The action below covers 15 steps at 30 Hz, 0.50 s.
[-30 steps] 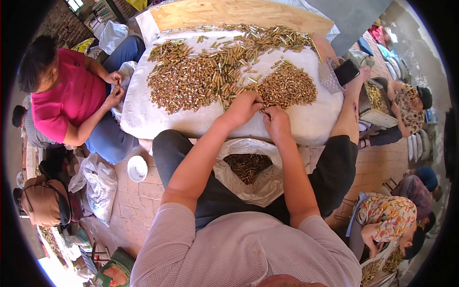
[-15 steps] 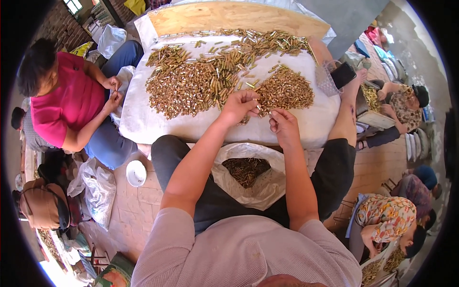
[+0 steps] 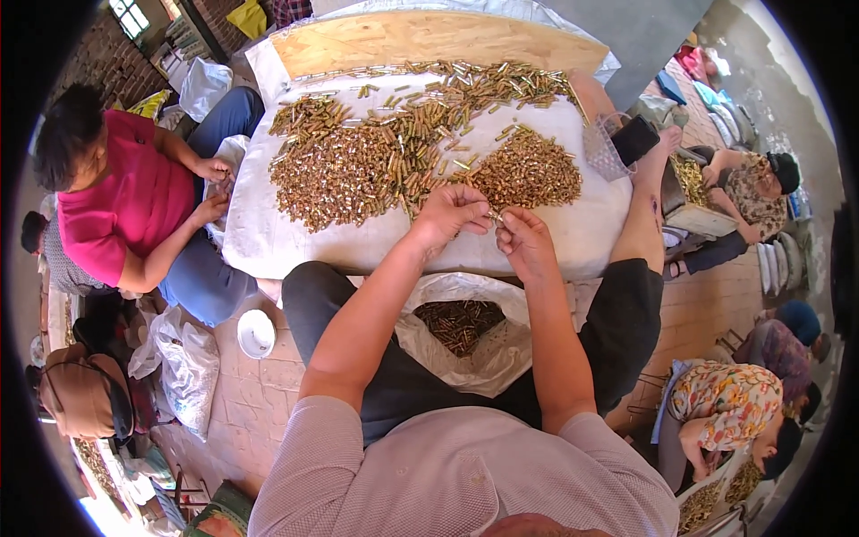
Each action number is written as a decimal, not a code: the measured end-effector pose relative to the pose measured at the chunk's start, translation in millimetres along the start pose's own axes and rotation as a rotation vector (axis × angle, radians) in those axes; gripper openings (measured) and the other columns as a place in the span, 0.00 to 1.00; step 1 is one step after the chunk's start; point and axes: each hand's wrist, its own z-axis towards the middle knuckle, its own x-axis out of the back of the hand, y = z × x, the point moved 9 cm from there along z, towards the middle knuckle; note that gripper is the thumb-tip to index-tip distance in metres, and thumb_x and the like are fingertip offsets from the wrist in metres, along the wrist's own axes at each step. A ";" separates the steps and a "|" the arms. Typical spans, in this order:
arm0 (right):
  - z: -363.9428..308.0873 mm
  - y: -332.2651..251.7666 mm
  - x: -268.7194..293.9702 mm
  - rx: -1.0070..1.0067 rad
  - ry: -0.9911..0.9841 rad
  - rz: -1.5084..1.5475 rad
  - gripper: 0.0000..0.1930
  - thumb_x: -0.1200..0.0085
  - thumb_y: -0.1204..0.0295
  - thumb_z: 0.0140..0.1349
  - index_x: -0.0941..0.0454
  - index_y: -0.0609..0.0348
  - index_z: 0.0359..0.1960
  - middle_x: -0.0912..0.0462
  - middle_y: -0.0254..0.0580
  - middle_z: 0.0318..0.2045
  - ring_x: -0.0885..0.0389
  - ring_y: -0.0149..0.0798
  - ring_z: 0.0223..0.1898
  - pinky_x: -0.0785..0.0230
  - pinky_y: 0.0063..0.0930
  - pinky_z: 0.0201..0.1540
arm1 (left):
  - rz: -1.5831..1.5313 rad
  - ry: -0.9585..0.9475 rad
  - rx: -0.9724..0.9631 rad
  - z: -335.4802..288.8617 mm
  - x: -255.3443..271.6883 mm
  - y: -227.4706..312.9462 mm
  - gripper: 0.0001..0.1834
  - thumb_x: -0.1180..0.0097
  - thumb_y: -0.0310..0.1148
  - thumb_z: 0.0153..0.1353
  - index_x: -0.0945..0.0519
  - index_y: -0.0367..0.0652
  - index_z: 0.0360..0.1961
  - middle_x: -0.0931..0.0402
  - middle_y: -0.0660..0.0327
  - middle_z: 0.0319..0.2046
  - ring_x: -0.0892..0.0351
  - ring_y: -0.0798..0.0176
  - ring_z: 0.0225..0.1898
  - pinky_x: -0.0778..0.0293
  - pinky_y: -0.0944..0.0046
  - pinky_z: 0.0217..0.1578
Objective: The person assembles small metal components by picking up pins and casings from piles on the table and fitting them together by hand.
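Observation:
My left hand (image 3: pixel 455 215) and my right hand (image 3: pixel 526 240) meet over the near edge of a cloth-covered table (image 3: pixel 358 255). Both are closed in a pinch, their fingertips together on a small shiny metal piece (image 3: pixel 494 216) whose exact kind is too small to make out. Just beyond them lies a heap of small brass-coloured metal pieces (image 3: pixel 528 170). To its left spreads a larger heap of short pieces (image 3: pixel 331 170), which runs into longer brass-coloured tubes (image 3: pixel 465 85). Between my knees, below my hands, an open white sack (image 3: pixel 510 367) holds many dark, thin metal pieces (image 3: pixel 456 324).
A wooden board (image 3: pixel 438 40) edges the table's far side. A phone (image 3: pixel 635 140) rests at the right by a leg. On the left sits a person in a pink top (image 3: pixel 107 192), near a white bowl (image 3: pixel 256 334) and a filled plastic bag (image 3: pixel 188 376). Other people work at right.
My right hand has moved left and up to my left hand, and their fingertips now meet on the small metal piece. The person in pink has lowered one hand slightly.

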 end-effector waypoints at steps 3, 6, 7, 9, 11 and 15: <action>-0.8 -0.6 -3.7 -0.004 -0.018 0.002 0.05 0.41 0.74 0.63 0.20 0.59 0.40 0.20 0.34 0.27 0.26 0.27 0.24 0.37 0.19 0.22 | -0.006 -0.001 0.002 -0.4 -0.4 -1.0 0.07 0.40 0.26 0.64 0.22 0.34 0.40 0.19 0.56 0.33 0.15 0.61 0.31 0.16 0.64 0.34; -2.3 -1.2 -6.6 -0.012 -0.015 0.000 0.06 0.41 0.74 0.63 0.20 0.59 0.40 0.20 0.34 0.27 0.26 0.26 0.24 0.37 0.19 0.23 | -0.051 -0.001 0.006 -0.4 0.5 -3.4 0.07 0.40 0.26 0.64 0.22 0.35 0.40 0.19 0.57 0.33 0.15 0.61 0.31 0.16 0.64 0.34; -2.6 -1.1 -7.0 -0.016 -0.007 0.000 0.06 0.41 0.74 0.63 0.20 0.60 0.40 0.20 0.33 0.27 0.26 0.26 0.24 0.37 0.19 0.23 | -0.051 0.000 0.006 -0.3 0.8 -4.1 0.07 0.40 0.26 0.64 0.22 0.35 0.40 0.19 0.57 0.33 0.15 0.61 0.31 0.16 0.64 0.34; -2.8 -1.2 -6.6 -0.013 -0.013 0.012 0.06 0.41 0.75 0.63 0.20 0.60 0.40 0.20 0.33 0.27 0.26 0.26 0.24 0.37 0.19 0.23 | -0.066 -0.001 -0.005 -0.2 -0.6 -4.1 0.06 0.40 0.26 0.64 0.22 0.35 0.39 0.19 0.57 0.33 0.15 0.61 0.31 0.16 0.65 0.33; -3.3 -1.6 -7.0 -0.012 -0.019 0.023 0.06 0.41 0.75 0.63 0.20 0.60 0.40 0.21 0.33 0.27 0.26 0.26 0.24 0.37 0.19 0.23 | -0.062 -0.003 -0.010 0.0 -1.4 -4.4 0.06 0.40 0.25 0.64 0.22 0.35 0.39 0.19 0.57 0.33 0.15 0.61 0.32 0.16 0.65 0.33; -4.6 -6.0 -9.3 0.009 -0.057 -0.061 0.06 0.40 0.74 0.63 0.20 0.60 0.40 0.21 0.32 0.26 0.26 0.25 0.24 0.37 0.19 0.23 | -0.051 -0.013 -0.024 0.1 -0.7 -4.5 0.06 0.40 0.25 0.63 0.22 0.34 0.39 0.19 0.56 0.33 0.15 0.61 0.32 0.16 0.65 0.33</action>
